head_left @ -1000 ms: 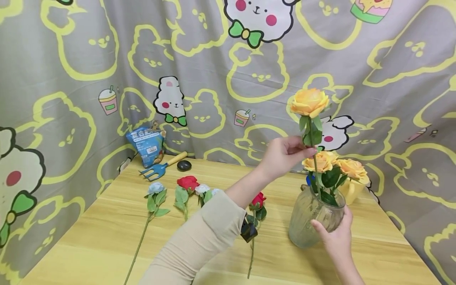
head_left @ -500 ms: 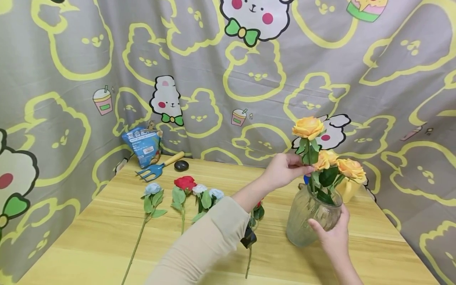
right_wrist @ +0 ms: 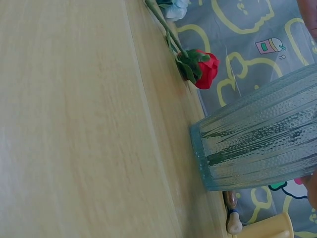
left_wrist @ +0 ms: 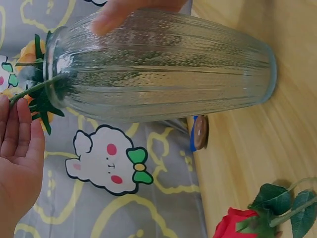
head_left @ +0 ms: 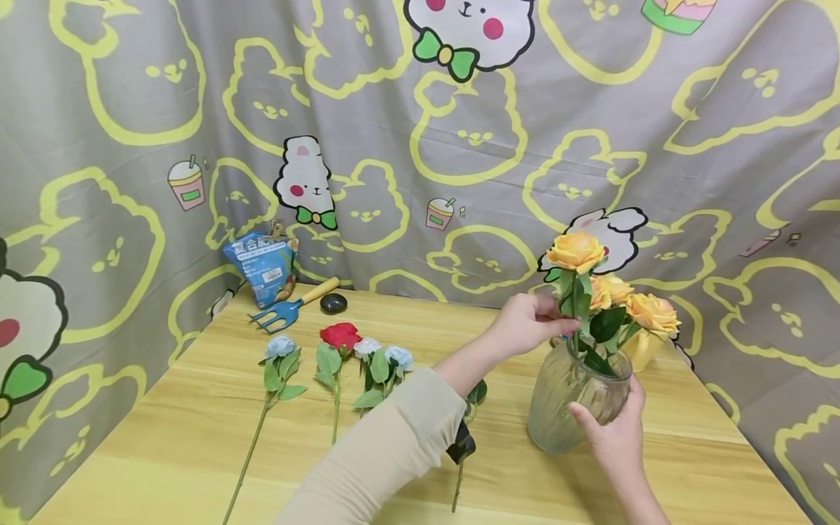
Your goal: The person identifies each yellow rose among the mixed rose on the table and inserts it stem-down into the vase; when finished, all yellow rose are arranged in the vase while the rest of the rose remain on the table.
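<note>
In the head view my left hand (head_left: 528, 324) pinches the stem of a yellow-orange rose (head_left: 576, 251) just above the mouth of a ribbed glass vase (head_left: 567, 412). That stem (left_wrist: 29, 91) passes into the vase's mouth in the left wrist view. My right hand (head_left: 617, 430) grips the vase's right side, thumb toward the front. Two more yellow-orange roses (head_left: 652, 313) with dark green leaves stand in the vase. Through the textured glass (right_wrist: 262, 134), dark green stems show blurred in the right wrist view.
Left on the wooden table (head_left: 164, 437) lie a pale blue flower (head_left: 281, 347), a red rose (head_left: 340, 336) and light blue-white blooms (head_left: 398, 356). Another red rose (right_wrist: 208, 70) lies by the vase. Behind are a blue bag (head_left: 261, 268), hand fork (head_left: 282, 313), black stone (head_left: 333, 303) and yellow container (head_left: 646, 354).
My left hand has lowered the rose, so its bloom now sits nearer the other two and its stem reaches deeper into the vase. My right hand stays on the vase.
</note>
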Demonstrator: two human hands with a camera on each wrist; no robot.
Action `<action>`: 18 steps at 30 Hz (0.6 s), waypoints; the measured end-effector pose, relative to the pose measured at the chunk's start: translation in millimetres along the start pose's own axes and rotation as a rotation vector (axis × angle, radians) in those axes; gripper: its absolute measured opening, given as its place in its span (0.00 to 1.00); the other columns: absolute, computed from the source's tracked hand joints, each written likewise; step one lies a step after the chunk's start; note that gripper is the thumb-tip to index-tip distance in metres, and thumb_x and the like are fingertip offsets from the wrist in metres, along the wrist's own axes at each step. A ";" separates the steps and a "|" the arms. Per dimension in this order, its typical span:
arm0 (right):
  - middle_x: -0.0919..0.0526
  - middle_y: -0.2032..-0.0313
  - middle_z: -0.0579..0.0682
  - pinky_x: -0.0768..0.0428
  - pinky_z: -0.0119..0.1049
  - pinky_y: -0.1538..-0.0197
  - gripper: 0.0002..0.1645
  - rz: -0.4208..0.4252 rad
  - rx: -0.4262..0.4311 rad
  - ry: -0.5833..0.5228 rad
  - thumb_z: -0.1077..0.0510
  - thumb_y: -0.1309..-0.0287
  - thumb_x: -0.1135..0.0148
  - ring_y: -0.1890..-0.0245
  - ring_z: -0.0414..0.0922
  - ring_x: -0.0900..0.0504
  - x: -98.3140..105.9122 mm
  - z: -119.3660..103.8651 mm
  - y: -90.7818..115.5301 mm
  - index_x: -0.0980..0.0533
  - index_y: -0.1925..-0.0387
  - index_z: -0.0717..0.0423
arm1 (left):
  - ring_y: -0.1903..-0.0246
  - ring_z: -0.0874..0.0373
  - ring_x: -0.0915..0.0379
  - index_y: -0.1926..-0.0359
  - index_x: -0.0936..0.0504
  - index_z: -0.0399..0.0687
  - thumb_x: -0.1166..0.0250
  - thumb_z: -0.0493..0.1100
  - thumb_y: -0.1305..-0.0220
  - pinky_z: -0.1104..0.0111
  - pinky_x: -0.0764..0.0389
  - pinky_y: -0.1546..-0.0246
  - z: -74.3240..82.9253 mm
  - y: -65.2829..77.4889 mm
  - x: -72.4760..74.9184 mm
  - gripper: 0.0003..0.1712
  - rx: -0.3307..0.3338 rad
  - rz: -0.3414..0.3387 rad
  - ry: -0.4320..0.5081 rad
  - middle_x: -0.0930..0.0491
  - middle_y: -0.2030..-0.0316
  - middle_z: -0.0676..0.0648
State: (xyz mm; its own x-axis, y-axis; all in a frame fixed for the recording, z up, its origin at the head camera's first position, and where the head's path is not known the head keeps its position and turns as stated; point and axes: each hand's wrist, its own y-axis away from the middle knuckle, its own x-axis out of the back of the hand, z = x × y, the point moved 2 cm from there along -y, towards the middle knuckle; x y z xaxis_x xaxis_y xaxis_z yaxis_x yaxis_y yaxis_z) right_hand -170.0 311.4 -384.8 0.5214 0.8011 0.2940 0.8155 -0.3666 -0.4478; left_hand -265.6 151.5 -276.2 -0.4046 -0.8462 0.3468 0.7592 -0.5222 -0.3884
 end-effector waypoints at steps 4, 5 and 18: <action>0.43 0.38 0.53 0.46 0.41 0.38 0.61 0.003 0.007 0.003 0.64 0.66 0.26 0.43 0.46 0.40 0.1 0.2 0.0 0.53 0.33 0.45 | 0.81 0.68 0.29 0.76 0.18 0.45 0.35 0.46 0.45 0.77 0.29 0.79 -4.2 0.9 -3.0 0.09 0.028 0.000 -0.039 0.20 0.81 0.55; 0.43 0.38 0.53 0.45 0.40 0.38 0.61 0.004 0.008 0.002 0.64 0.66 0.26 0.43 0.44 0.40 0.1 0.3 -0.1 0.53 0.33 0.45 | 0.81 0.68 0.30 0.75 0.18 0.45 0.35 0.46 0.45 0.78 0.30 0.79 -5.6 0.9 -3.7 0.09 0.035 0.000 -0.047 0.20 0.81 0.53; 0.42 0.38 0.55 0.46 0.43 0.38 0.59 -0.002 -0.004 -0.006 0.64 0.63 0.27 0.42 0.51 0.40 0.5 0.7 0.0 0.53 0.33 0.43 | 0.77 0.72 0.27 0.73 0.17 0.40 0.33 0.42 0.48 0.79 0.29 0.78 -17.7 2.2 -11.6 0.08 0.055 -0.025 -0.040 0.18 0.78 0.50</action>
State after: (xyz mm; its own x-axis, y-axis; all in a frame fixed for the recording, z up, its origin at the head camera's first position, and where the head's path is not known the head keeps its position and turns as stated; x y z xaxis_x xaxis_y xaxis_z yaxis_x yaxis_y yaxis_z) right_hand -170.0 312.2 -385.2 0.5179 0.8049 0.2897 0.8179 -0.3667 -0.4434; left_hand -268.2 158.3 -296.2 -0.4040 -0.8272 0.3905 0.7762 -0.5359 -0.3323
